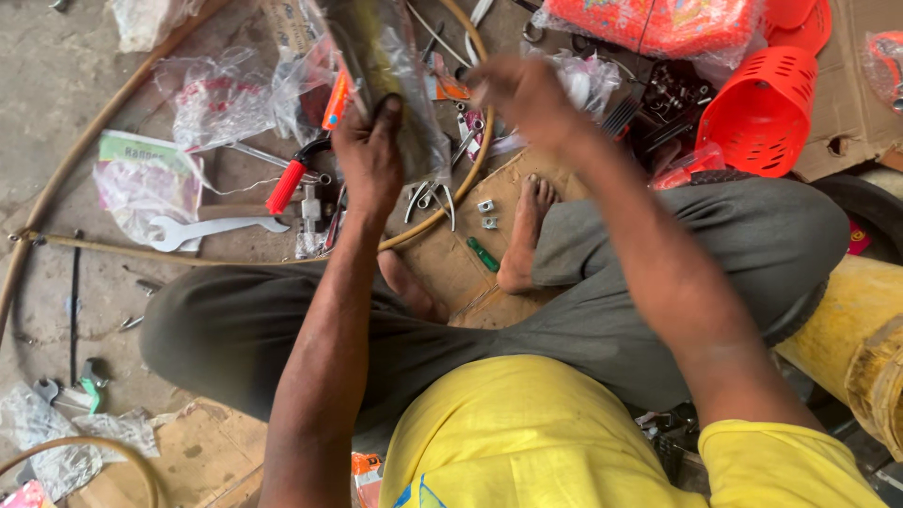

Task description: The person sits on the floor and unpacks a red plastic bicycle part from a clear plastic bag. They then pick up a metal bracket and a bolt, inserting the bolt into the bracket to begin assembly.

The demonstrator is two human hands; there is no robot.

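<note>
Left hand (369, 155): raised over the floor, fingers clamped on the lower edge of a dark part in a clear plastic bag (390, 75) — thumb on the near face.
Right hand (527, 94): up beside the bag's right edge, blurred; fingers curled, but I cannot tell whether they grip anything.
Bagged part: held upright and a little tilted between the two hands, above the scattered tools.
Pliers (296, 174): red-handled, lying on the floor just left of the left wrist.
Spanner (202, 229): silver, open-ended, flat on the concrete floor (56, 75) below the pliers.
Rim hoop (85, 150): a thin tan ring arcing across the floor, passing under the hands.
Screwdriver (483, 254): small, green-handled, on a sheet of cardboard (451, 273) near the bare foot (527, 230).
Small metal brackets (487, 214): two, just left of the foot.
Orange basket (760, 111): plastic, perforated, on its side at the upper right — well apart from the hands.
Plastic bags (202, 99): several crumpled clear ones on the floor to the left.
Person: seated cross-legged, grey trousers, yellow shirt.
</note>
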